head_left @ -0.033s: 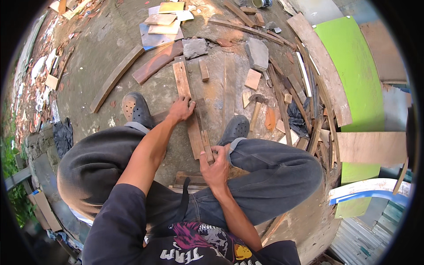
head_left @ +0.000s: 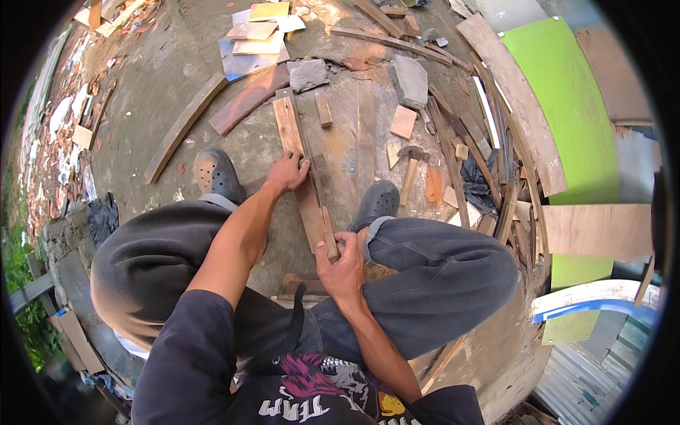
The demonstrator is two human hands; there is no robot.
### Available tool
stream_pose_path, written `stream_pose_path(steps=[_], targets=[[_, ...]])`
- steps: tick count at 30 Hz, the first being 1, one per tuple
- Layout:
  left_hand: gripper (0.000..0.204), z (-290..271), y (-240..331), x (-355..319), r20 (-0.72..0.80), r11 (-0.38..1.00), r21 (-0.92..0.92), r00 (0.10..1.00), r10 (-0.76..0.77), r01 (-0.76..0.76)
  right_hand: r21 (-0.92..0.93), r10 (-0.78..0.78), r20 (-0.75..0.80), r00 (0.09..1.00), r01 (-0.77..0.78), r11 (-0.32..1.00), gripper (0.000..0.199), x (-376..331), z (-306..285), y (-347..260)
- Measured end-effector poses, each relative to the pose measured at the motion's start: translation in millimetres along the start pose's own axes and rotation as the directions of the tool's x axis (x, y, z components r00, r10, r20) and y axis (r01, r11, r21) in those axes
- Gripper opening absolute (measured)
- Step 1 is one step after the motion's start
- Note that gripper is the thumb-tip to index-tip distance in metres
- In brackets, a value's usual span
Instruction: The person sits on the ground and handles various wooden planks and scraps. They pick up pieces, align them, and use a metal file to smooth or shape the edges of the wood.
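Nothing has shifted since the earlier frame: both hands remain on the long wooden plank (head_left: 306,180).

Left hand (head_left: 287,172) presses flat, fingers together, on the plank's middle; right hand (head_left: 343,263) is clamped around its near end at 6 o'clock. Plank lies on the concrete between two grey shoes (head_left: 216,174); a hammer (head_left: 411,170) rests at 3 o'clock.

Outdoor scrap-wood work yard: planks (head_left: 183,127), hammer (head_left: 410,170), rubble on concrete ground (head_left: 163,78).
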State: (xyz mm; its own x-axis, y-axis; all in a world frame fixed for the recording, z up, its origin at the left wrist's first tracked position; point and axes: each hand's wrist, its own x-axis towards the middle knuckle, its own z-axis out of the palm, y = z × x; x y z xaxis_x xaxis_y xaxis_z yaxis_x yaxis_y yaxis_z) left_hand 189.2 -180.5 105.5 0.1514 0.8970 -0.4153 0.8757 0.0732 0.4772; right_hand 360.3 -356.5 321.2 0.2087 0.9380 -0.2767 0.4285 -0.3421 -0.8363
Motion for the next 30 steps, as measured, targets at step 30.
stream_pose_path(steps=[30], targets=[[0.059, -11, -2, 16, -0.010, 0.994, 0.014, 0.994, -0.105, 0.105, -0.173, -0.021, 0.104, 0.994, 0.038, 0.984, 0.056, -10, -1, -15]])
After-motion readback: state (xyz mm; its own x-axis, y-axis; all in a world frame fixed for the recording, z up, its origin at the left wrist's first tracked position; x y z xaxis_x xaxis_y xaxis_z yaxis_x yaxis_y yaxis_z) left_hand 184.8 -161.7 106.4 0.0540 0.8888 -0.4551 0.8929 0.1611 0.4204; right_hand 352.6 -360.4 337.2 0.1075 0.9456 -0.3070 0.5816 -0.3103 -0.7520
